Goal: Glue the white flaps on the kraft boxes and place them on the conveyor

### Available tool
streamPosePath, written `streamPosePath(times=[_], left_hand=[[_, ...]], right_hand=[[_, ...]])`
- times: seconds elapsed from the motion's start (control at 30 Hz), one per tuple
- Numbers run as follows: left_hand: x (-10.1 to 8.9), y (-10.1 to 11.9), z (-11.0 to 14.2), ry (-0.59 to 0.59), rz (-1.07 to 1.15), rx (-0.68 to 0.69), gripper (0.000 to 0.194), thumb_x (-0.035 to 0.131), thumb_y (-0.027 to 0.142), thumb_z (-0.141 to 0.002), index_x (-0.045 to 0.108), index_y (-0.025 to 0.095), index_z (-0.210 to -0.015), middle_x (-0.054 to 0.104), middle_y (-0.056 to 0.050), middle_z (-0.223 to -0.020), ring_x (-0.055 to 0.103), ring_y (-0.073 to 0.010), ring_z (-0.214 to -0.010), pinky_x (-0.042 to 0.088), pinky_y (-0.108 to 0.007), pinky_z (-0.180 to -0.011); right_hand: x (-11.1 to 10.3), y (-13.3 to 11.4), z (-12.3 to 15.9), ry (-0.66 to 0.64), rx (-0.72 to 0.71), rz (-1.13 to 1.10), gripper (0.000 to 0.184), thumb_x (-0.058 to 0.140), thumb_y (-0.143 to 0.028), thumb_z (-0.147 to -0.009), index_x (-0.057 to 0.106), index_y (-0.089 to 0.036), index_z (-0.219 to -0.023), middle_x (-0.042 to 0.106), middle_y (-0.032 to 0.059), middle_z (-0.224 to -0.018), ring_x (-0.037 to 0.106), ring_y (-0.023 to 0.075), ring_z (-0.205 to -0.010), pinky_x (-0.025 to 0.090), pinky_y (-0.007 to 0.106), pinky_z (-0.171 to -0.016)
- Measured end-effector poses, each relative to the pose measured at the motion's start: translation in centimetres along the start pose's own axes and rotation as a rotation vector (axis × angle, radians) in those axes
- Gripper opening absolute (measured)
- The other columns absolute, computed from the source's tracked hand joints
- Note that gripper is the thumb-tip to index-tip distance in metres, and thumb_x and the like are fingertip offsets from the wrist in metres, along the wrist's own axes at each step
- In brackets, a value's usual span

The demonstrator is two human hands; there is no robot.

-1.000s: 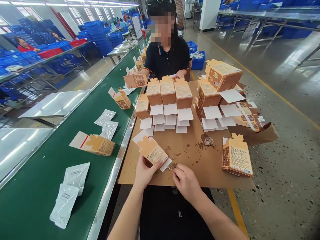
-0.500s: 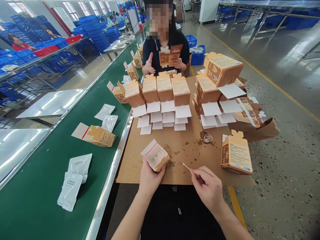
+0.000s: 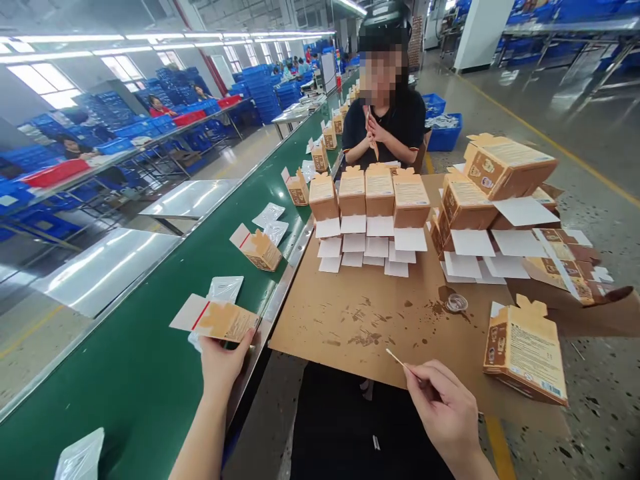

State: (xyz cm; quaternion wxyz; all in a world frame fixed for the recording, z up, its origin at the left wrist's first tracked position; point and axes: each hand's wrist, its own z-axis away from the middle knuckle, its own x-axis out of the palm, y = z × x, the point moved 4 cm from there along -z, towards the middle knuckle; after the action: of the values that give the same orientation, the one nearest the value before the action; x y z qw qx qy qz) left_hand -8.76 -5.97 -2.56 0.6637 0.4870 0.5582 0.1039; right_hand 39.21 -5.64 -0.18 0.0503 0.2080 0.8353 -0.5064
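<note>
Tan carton [image 3: 227, 321] in left hand [image 3: 220, 365] — cotton swab [image 3: 397, 358] in right hand [image 3: 445, 405]

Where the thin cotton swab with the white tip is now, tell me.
In the head view, the swab is right of centre, pinched in the right hand, its tip above the flat brown cardboard sheet.

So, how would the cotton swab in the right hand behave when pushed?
The cotton swab is probably light, being so thin. Its stick seems fairly stiff, with no visible bend beyond the right hand. The pale, thicker tip may give slightly.
</note>
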Motion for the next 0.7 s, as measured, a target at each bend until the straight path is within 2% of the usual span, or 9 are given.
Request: streamPosePath(times=[0.1, 0.17, 0.27, 0.33, 0.4, 0.47, 0.53, 0.6, 0.7], left_hand=[[0.0, 0.2, -2.4, -0.036, -0.056, 0.074, 0.077, 0.102, 0.058, -0.061, 0.062, 0.028, -0.119, 0.075, -0.015, -0.128, 0.070, -0.0545, -0.148, 0.055, -0.076, -0.130], [0.2, 0.8, -2.9, -0.052, -0.125, 0.120, 0.076, 0.103, 0.061, -0.061, 0.064, 0.027, -0.116, 0.072, -0.015, -0.123, 0.061, -0.0573, -0.155, 0.047, -0.079, -0.135], [-0.8, 0.4, -1.6, 0.067, -0.159, 0.088, 0.099, 0.107, 0.067, -0.052, 0.065, 0.023, -0.130, 0.065, -0.011, -0.114, 0.054, -0.0585, -0.154, 0.044, -0.082, -0.135], [-1.7, -0.1, 0.3, 0.185, -0.055, 0.083, 0.115, 0.108, 0.070, -0.049, 0.062, 0.022, -0.144, 0.060, -0.007, -0.109, 0.060, -0.0532, -0.141, 0.053, -0.079, -0.127], [-1.6, 0.7, 2.0, 0.224, 0.139, 0.164, 0.111, 0.105, 0.072, -0.056, 0.061, 0.024, -0.146, 0.058, -0.003, -0.108, 0.067, -0.0424, -0.120, 0.063, -0.069, -0.114], [0.2, 4.1, 2.6, 0.132, 0.370, 0.272, 0.090, 0.098, 0.072, -0.070, 0.065, 0.027, -0.140, 0.059, -0.003, -0.111, 0.068, -0.0318, -0.105, 0.066, -0.056, -0.105], [3.7, 10.1, 1.7, -0.050, 0.554, 0.310, 0.068, 0.087, 0.072, -0.086, 0.070, 0.027, -0.135, 0.064, -0.005, -0.115, 0.069, -0.0276, -0.106, 0.064, -0.046, -0.102], [7.9, 17.5, -0.4, -0.204, 0.629, 0.259, 0.055, 0.076, 0.069, -0.096, 0.075, 0.026, -0.131, 0.071, -0.009, -0.125, 0.071, -0.0288, -0.116, 0.062, -0.041, -0.101], [13.9, 27.2, -3.7, -0.384, 0.611, 0.212, 0.049, 0.080, 0.065, -0.097, 0.078, 0.021, -0.118, 0.076, -0.016, -0.130, 0.074, -0.0332, -0.123, 0.062, -0.046, -0.105]], right_hand=[[1.0, -0.5, -0.9, -0.026, -0.018, -0.021, 0.028, 0.081, -0.027, -0.107, 0.083, -0.028, -0.079, 0.067, -0.0014, -0.063, 0.060, 0.0161, -0.048, 0.051, 0.028, -0.042], [1.2, -0.9, -1.5, -0.027, -0.032, -0.032, 0.027, 0.081, -0.027, -0.107, 0.083, -0.028, -0.079, 0.068, -0.0015, -0.063, 0.060, 0.0159, -0.048, 0.051, 0.027, -0.042], [0.0, -0.9, -1.9, 0.013, -0.030, -0.036, 0.024, 0.083, -0.029, -0.105, 0.084, -0.030, -0.081, 0.068, -0.0020, -0.063, 0.060, 0.0165, -0.045, 0.050, 0.028, -0.040], [-1.4, -0.6, -1.6, 0.031, -0.006, -0.014, 0.021, 0.085, -0.031, -0.103, 0.084, -0.032, -0.082, 0.069, -0.0013, -0.063, 0.061, 0.0187, -0.044, 0.051, 0.031, -0.040], [-2.8, -0.1, -1.2, 0.041, 0.024, 0.020, 0.019, 0.087, -0.032, -0.102, 0.084, -0.033, -0.084, 0.072, 0.0002, -0.066, 0.065, 0.0216, -0.046, 0.055, 0.034, -0.041], [-3.8, 0.2, -0.9, 0.067, 0.036, 0.039, 0.018, 0.087, -0.034, -0.102, 0.084, -0.033, -0.084, 0.073, 0.0011, -0.067, 0.068, 0.0231, -0.047, 0.057, 0.035, -0.042], [-4.0, 0.1, -1.0, 0.099, 0.026, 0.038, 0.021, 0.086, -0.034, -0.103, 0.084, -0.033, -0.082, 0.073, 0.0006, -0.066, 0.067, 0.0222, -0.046, 0.055, 0.034, -0.040], [-3.8, -0.3, -1.4, 0.098, 0.005, 0.022, 0.022, 0.085, -0.033, -0.103, 0.084, -0.032, -0.081, 0.072, 0.0002, -0.065, 0.065, 0.0208, -0.045, 0.053, 0.032, -0.039], [-3.1, -1.1, -1.9, 0.064, -0.028, 0.000, 0.021, 0.085, -0.030, -0.103, 0.086, -0.030, -0.083, 0.073, 0.0004, -0.066, 0.066, 0.0198, -0.046, 0.054, 0.030, -0.040]])
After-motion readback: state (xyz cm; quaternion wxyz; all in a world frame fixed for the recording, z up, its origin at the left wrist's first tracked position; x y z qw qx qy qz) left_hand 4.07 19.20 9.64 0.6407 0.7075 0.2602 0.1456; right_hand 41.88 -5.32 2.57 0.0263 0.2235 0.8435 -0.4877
